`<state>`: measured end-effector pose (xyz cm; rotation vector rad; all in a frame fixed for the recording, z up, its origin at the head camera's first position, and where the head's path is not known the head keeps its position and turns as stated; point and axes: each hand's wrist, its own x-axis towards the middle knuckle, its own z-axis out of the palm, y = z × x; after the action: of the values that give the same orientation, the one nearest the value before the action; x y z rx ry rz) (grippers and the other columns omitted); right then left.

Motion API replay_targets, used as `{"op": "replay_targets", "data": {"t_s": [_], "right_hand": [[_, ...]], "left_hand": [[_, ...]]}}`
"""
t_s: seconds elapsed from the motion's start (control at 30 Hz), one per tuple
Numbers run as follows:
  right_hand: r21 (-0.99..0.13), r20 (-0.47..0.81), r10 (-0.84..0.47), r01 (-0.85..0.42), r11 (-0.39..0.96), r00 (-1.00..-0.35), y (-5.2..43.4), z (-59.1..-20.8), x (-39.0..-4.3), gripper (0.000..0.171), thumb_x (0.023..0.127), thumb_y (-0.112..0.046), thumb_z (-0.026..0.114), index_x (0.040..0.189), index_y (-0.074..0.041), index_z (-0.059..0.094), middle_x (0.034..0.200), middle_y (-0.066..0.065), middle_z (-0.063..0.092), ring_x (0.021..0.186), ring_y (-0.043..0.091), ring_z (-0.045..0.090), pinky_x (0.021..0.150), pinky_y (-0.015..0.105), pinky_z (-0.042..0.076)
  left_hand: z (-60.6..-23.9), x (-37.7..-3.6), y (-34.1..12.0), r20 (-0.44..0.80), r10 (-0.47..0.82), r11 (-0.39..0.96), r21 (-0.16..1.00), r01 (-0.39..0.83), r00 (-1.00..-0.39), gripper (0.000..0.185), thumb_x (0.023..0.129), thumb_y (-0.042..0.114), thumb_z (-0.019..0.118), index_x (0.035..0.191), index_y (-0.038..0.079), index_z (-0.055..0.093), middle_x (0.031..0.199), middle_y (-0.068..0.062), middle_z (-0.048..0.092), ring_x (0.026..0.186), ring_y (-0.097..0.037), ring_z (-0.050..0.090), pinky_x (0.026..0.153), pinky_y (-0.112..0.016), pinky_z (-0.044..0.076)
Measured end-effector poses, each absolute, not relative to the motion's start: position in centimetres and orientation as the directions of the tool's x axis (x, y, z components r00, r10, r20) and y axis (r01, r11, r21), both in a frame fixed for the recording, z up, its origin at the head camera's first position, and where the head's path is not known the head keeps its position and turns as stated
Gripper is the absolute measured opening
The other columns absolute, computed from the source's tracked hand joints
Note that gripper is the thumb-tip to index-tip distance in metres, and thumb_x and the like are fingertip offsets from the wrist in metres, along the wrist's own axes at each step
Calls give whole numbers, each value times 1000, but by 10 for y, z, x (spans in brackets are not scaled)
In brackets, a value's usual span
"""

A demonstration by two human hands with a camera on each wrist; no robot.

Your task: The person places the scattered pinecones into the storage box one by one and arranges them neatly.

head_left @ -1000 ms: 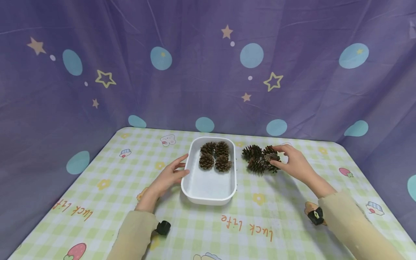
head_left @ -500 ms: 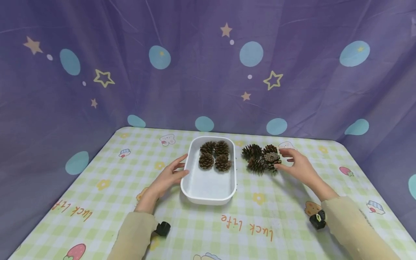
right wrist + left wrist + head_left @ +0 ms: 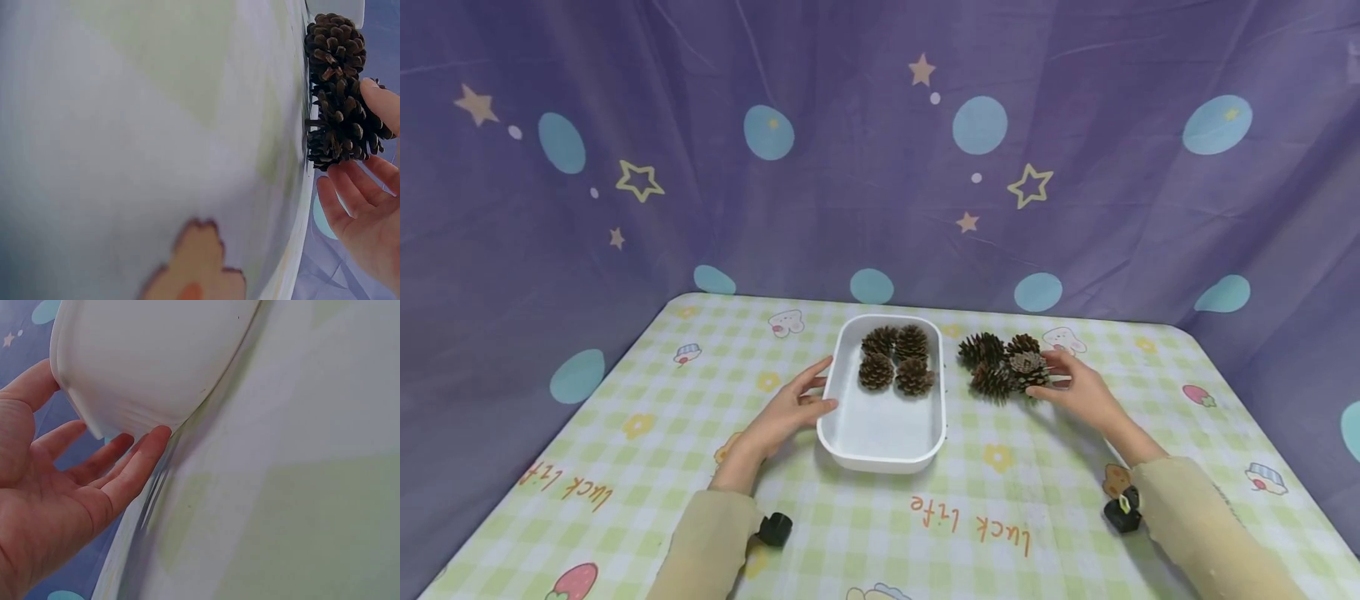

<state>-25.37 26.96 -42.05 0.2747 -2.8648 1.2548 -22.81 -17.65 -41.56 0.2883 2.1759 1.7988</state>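
Head view, with both wrist views. A white tray (image 3: 850, 442) stands on a checked tablecloth (image 3: 970, 517), its far half holding four pine cones (image 3: 897, 358) in a tight block. The left hand (image 3: 790, 408) lies against the tray's left rim with fingers extended and relaxed; in the left wrist view the fingertips (image 3: 153, 440) touch the tray's outer wall (image 3: 156, 356) near its base, and nothing is gripped. To the right of the tray, apart from it, a cluster of loose pine cones (image 3: 992, 367) rests on the cloth. The right hand (image 3: 1086, 392) sits at the cluster's right edge, thumb and fingers closing around the nearest pine cone (image 3: 1028, 367). In the right wrist view this cone (image 3: 347, 128) lies between the thumb tip above and the fingers (image 3: 340, 200) below, still seated on the cloth and touching its neighbour (image 3: 334, 47). A purple star-printed backdrop (image 3: 880, 150) hangs behind the table.
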Motion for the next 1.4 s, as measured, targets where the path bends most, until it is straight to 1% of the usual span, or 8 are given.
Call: {"op": "replay_targets", "data": {"t_s": [0.13,0.43,0.77,0.93,1.03,1.2,1.3,1.4], "right_hand": [[-736,48,-155,-140,662,-987,268,-422,-254,84,76,-42,71,140,-4,31,140,20,35,119,39,43,93,50,44],[-730,23,-158,-124,673,-987,267,-422,-253,88,76,-42,70,141,-2,28,143,23,28,120,41,40,95,51,42],[-677,6,-138,-105,728,-990,265,-421,-254,85,78,-45,67,139,1,30,135,27,39,117,42,43,94,52,42],[-680,18,-134,-110,725,-991,265,-419,-253,81,78,-43,68,137,1,33,135,26,38,115,42,46,93,52,43],[-685,28,-137,-118,719,-990,266,-415,-250,79,79,-42,68,137,0,35,136,25,38,115,42,46,93,51,44],[-704,21,-127,-105,702,-992,268,-406,-248,81,80,-41,67,139,0,31,138,26,35,118,43,43,93,51,44],[-709,23,-119,-100,698,-993,270,-400,-247,80,80,-42,67,139,-2,31,138,25,34,119,43,42,93,52,43],[-706,32,-122,-109,699,-992,271,-396,-247,79,80,-44,66,138,-3,32,138,25,34,119,43,42,93,52,43]], "left_hand": [[-418,-228,-177,-103,334,196,980,-38,-937,67,89,19,59,144,30,24,137,-16,37,112,-31,51,84,-37,52],[-421,-229,-176,-117,321,192,980,-56,-940,67,88,19,60,144,30,25,137,-15,37,112,-30,51,83,-37,53],[-419,-229,-175,-116,323,196,979,-54,-939,68,87,22,62,144,31,25,137,-14,37,112,-29,51,84,-38,52],[-415,-228,-174,-124,333,199,978,-59,-935,70,88,21,61,145,29,22,138,-15,36,114,-31,50,85,-39,52],[-408,-225,-173,-129,340,194,979,-64,-932,70,89,18,59,146,25,20,138,-17,35,115,-33,49,86,-41,51],[-395,-218,-171,-134,349,202,977,-65,-927,69,90,13,56,147,19,16,139,-19,33,116,-34,48,88,-44,50],[-395,-217,-172,-130,351,201,978,-61,-927,69,90,13,55,147,19,17,138,-20,33,115,-34,48,87,-44,50],[-401,-221,-174,-127,349,191,980,-62,-928,69,90,14,57,146,23,19,138,-18,34,115,-33,49,86,-43,51]]}}
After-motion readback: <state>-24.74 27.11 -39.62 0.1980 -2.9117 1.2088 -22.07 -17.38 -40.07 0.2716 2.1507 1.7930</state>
